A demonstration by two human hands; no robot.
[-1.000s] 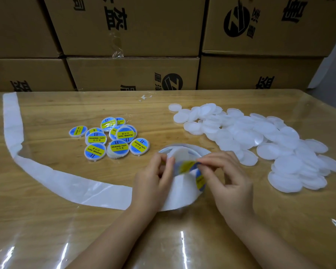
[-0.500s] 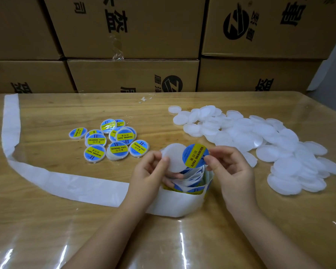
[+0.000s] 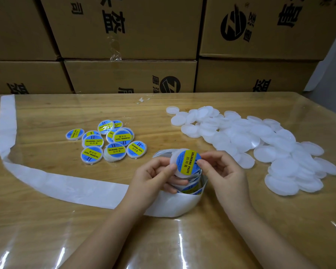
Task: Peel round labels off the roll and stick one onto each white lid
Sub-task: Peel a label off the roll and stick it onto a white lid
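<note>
My left hand (image 3: pixel 153 176) holds a white lid (image 3: pixel 174 161) above the label roll (image 3: pixel 182 202), its thumb on the lid's left rim. A round blue and yellow label (image 3: pixel 188 162) lies over the lid's face. My right hand (image 3: pixel 221 171) pinches the label's right edge between thumb and forefinger. The roll stands on the table under both hands, with more blue labels visible inside its coil. A heap of bare white lids (image 3: pixel 260 144) lies to the right. Several labelled lids (image 3: pixel 109 142) sit in a cluster to the left.
A long strip of empty white backing paper (image 3: pixel 47 181) trails from the roll leftward and curves up to the table's far left. Stacked cardboard boxes (image 3: pixel 130 74) line the far edge of the wooden table (image 3: pixel 241 230). Small scraps (image 3: pixel 142 100) lie near the boxes.
My right hand peeled a label off the roll, lifted it and brought it over the lid held in my left hand. The label now covers the lid's face.
</note>
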